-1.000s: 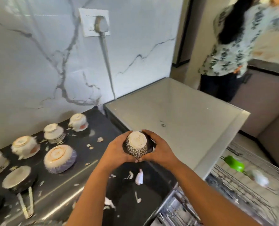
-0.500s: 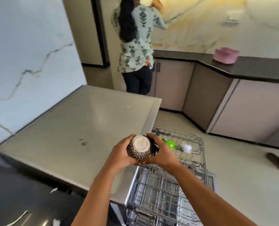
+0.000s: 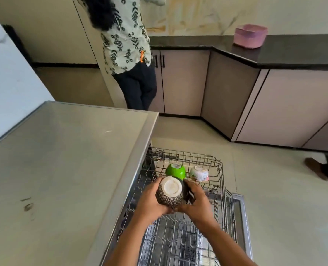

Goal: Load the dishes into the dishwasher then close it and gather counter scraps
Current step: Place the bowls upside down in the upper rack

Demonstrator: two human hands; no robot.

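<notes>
Patterned bowl [image 3: 170,194]: dark with a pale scale pattern, turned upside down so its pale base faced the camera; it was held in the air above the pulled-out rack, just near of the green bowl.
Left hand [image 3: 149,198]: wrapped around the left side of the patterned bowl, fingers curled under it and thumb up along its side.
Right hand [image 3: 195,198]: clasped on the right side of the same bowl, fingers curved around its dark wall, so both hands gripped it together.
Rack [image 3: 219,167]: a grey wire dishwasher basket, drawn out over the open dishwasher door [image 3: 243,217] to the right of the steel top.
Green bowl [image 3: 176,170]: upside down at the far end of the rack, touching or nearly touching the patterned bowl from this angle; which one, I could not tell.
White bowl [image 3: 199,173]: upside down with a coloured print, just right of the green bowl in the same far row.
Steel top [image 3: 63,169]: a flat grey surface filling the left, with a few dark smudges near its left edge.
Far counter [image 3: 293,54]: dark, carrying a pink tub [image 3: 250,36] on the far right.
Other person [image 3: 128,50]: stood at the far side in a patterned shirt and dark trousers, back turned.
Floor [image 3: 274,189]: pale tile, with someone's foot [image 3: 312,167] at the right edge.
</notes>
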